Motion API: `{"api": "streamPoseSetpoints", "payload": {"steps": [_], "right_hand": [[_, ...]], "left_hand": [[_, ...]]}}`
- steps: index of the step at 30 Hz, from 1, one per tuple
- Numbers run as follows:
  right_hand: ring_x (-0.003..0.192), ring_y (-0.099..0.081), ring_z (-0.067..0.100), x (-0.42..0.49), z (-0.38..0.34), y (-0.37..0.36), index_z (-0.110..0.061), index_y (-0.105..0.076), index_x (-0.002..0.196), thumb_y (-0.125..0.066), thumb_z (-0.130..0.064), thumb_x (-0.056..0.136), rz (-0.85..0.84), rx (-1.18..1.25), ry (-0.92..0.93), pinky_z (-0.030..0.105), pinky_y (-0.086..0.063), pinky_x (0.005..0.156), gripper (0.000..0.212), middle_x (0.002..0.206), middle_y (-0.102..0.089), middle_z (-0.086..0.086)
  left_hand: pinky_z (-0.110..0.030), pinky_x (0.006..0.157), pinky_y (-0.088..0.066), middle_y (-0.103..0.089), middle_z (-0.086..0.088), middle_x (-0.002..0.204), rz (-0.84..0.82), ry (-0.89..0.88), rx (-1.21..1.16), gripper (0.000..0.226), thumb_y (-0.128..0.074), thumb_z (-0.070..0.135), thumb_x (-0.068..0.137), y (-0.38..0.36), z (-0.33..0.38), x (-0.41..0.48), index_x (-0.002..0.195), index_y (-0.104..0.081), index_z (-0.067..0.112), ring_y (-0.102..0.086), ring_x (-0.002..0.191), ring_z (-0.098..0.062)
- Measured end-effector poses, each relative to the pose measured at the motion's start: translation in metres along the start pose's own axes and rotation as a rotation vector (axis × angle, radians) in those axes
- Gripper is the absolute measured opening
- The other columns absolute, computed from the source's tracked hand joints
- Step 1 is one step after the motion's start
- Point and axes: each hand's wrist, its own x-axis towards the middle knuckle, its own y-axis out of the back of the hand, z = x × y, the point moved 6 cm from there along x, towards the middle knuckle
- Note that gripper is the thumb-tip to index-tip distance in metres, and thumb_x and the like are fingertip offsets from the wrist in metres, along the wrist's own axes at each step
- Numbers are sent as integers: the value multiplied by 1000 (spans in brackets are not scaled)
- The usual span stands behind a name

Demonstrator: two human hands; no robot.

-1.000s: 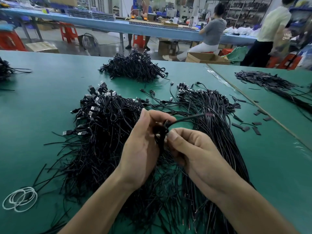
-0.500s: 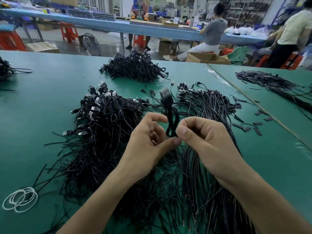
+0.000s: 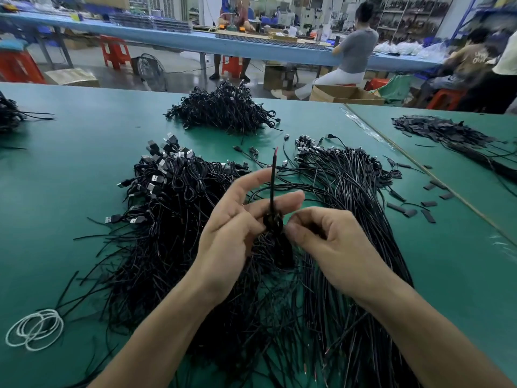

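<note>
Between my two hands is one coiled black USB cable (image 3: 272, 219), its bare red-tipped end sticking straight up. My left hand (image 3: 235, 228) holds the coil with thumb and fingers, index and middle fingers stretched out behind the cable. My right hand (image 3: 321, 242) pinches the coil from the right with curled fingers. Under the hands lies a heap of coiled cables with USB plugs (image 3: 173, 197) on the left and a spread of straight cables (image 3: 349, 219) on the right.
A green table (image 3: 70, 163) carries another cable heap (image 3: 223, 110) at the back, white rings (image 3: 35, 329) at the front left, small black sleeves (image 3: 419, 208) on the right and a sleeve pile (image 3: 447, 133) beyond a seam. People sit at a blue bench behind.
The cable's loop that stood up between my hands is now wound into the coil; only its bare end points up. My left fingers have straightened out.
</note>
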Motion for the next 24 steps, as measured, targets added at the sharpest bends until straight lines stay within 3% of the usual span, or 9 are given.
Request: {"api": "streamPoseSetpoints", "payload": {"steps": [3,5,7,9,11,14,16,20,24], "right_hand": [[60,-52,7,1,-1,9,-20,-70,81,-66,-22,94,68,-51,-3,27,-46,57,14,64,-63,-8],[71,-63,24,1,-1,11,-18,-73,87,-66,-22,94,94,-31,1,41,-52,70,11,77,-71,4],[69,-59,28,1,-3,13,-16,-72,85,-66,-21,95,129,-16,30,46,-50,70,13,77,-69,11],[63,-52,13,1,-4,16,-19,-69,79,-66,-21,94,184,-4,54,37,-47,61,16,68,-64,2],[61,-50,2,1,-5,17,-23,-67,77,-66,-21,94,223,24,71,18,-44,58,17,63,-60,-13],[64,-57,-5,0,-12,11,-26,-67,77,-66,-17,93,182,59,114,8,-44,63,19,67,-64,-21],[70,-63,-3,-1,-18,3,-25,-70,81,-67,-16,93,112,42,150,9,-47,66,16,73,-68,-20],[75,-67,11,-4,-16,-12,-16,-72,86,-67,-12,93,-10,81,110,32,-58,75,9,81,-73,-4],[61,-46,6,-5,-10,-23,-26,-64,71,-64,-13,94,-73,50,74,23,-41,58,26,64,-55,-13]], "left_hand": [[-26,98,-47,-73,-14,114,-49,-36,48,46,-32,11,89,-5,4,-1,108,-73,19,-62,121,-23],[-26,104,-43,-74,-9,112,-37,-85,162,46,-32,27,100,-7,6,-1,95,-78,22,-59,126,-20],[-31,105,-42,-72,2,119,-36,-144,339,36,-46,35,98,-9,7,-3,89,-79,25,-56,128,-16],[-29,92,-47,-64,16,120,-4,-130,464,19,-70,36,84,-6,6,-3,102,-76,33,-57,114,-6],[-20,69,-45,-55,20,98,102,-106,547,45,-86,33,71,2,1,-3,112,-68,40,-51,80,-2],[-17,50,-37,-50,12,66,252,-50,549,37,-85,21,76,13,-4,-4,101,-59,24,-42,54,-5],[-17,46,-39,-57,7,58,290,4,501,27,-81,25,79,17,-7,-3,91,-58,18,-50,48,-6],[-20,53,-53,-72,-1,69,239,40,244,15,-69,1,84,16,-10,1,93,-58,4,-68,59,-11],[-26,70,-59,-76,-13,103,144,137,36,32,-49,-15,91,10,-10,2,110,-64,5,-74,93,-22]]}}
